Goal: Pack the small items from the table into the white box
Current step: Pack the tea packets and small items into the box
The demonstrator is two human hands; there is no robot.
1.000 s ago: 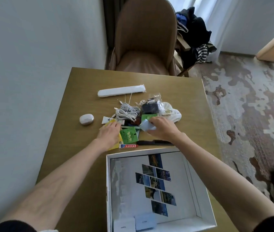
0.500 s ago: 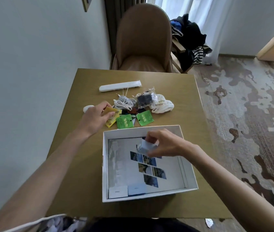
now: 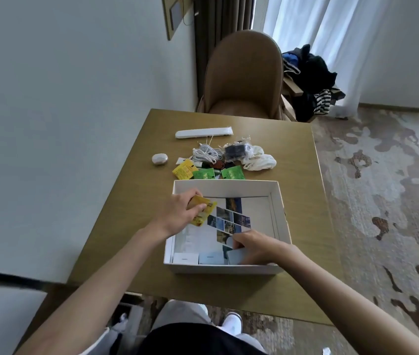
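Observation:
The white box (image 3: 279, 198) sits open on the wooden table (image 3: 116, 208), its floor printed with slanted photo tiles. My left hand (image 3: 177, 213) hovers over the box's left side, shut on yellow sachets (image 3: 203, 210). My right hand (image 3: 257, 245) is low in the box's near right corner, fingers closed on a pale blue packet (image 3: 236, 256) standing against the near wall beside two similar packets (image 3: 211, 258). Beyond the box lie a yellow sachet (image 3: 183, 169), two green sachets (image 3: 204, 173), a coiled white cable (image 3: 207, 154), a dark item in a clear bag (image 3: 235, 150) and white cloth (image 3: 259, 161).
A long white wrapped stick (image 3: 203, 132) and a white oval case (image 3: 159, 159) lie further back on the table. A brown chair (image 3: 244, 78) stands behind the table, with clothes (image 3: 311, 78) heaped to its right. The wall runs along the left; patterned carpet is on the right.
My left hand lifted yellow sachets from the pile and carried them over the box. My right hand took the pale blue packet down into the box's near corner. The camera has risen.

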